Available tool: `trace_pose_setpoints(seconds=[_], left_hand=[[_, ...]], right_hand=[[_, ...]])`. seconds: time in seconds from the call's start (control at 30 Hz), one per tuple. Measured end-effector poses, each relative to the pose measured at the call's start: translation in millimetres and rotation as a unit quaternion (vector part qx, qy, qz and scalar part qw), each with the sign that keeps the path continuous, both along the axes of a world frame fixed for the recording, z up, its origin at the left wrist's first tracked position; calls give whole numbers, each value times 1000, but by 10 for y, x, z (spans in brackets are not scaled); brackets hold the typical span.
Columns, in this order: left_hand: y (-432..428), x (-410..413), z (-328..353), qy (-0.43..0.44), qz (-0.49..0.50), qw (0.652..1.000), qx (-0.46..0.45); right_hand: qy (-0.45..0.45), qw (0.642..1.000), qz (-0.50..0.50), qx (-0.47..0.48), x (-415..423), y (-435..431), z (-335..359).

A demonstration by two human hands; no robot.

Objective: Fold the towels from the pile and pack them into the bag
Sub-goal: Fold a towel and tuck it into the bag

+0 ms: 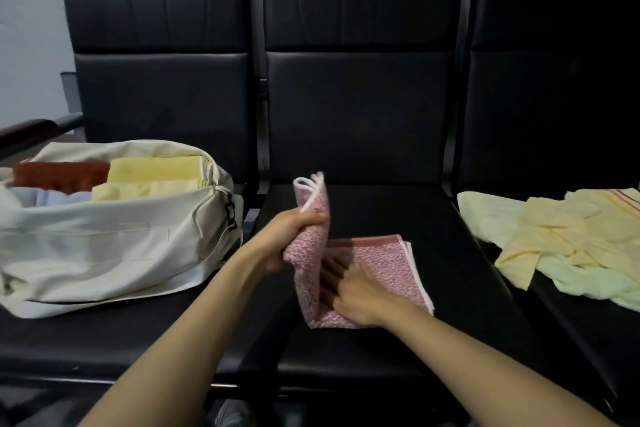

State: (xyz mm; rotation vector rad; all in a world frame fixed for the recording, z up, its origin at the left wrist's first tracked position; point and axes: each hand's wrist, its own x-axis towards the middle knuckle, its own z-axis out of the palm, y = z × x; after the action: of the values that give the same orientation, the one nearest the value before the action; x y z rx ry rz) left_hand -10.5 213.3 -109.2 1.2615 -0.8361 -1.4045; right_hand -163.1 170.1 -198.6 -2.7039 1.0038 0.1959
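Gripping pink towel (381,267): left hand (294,236) | right hand (356,291) flat on it | bag (104,246) left | pile (568,239) right

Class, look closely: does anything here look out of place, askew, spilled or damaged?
Nothing stands out. The crumpled towels on the right seat are simply the unfolded pile. The pink towel on the middle seat is mid-fold: the left hand grips its raised end, the right hand presses it flat. The bag holds folded towels.
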Motion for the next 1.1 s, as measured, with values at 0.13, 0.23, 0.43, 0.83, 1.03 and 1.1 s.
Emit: trace_pose_setpoints(seconds=[0.13,0.23,0.43,0.83,1.03,1.1], left_hand=[[-68,-272,-60,-50,-38,998,20],[-134,-394,-156,-44,-53,997,18],[-163,-603,-266,-17,-161,986,48],[-141,-310,-513,-648,-28,760,43],[-169,-195,-577,-537,-37,821,191],[-184,-195,-604,-417,-38,890,179]], right_hand=[[-242,953,-109,148,63,-30,154],[-292,913,-259,122,-178,-260,339],[-364,779,-412,301,-743,-494,332],[-205,893,-326,235,-778,-443,338],[-196,900,-318,224,-778,-365,362],[-181,910,-311,207,-743,-336,339]])
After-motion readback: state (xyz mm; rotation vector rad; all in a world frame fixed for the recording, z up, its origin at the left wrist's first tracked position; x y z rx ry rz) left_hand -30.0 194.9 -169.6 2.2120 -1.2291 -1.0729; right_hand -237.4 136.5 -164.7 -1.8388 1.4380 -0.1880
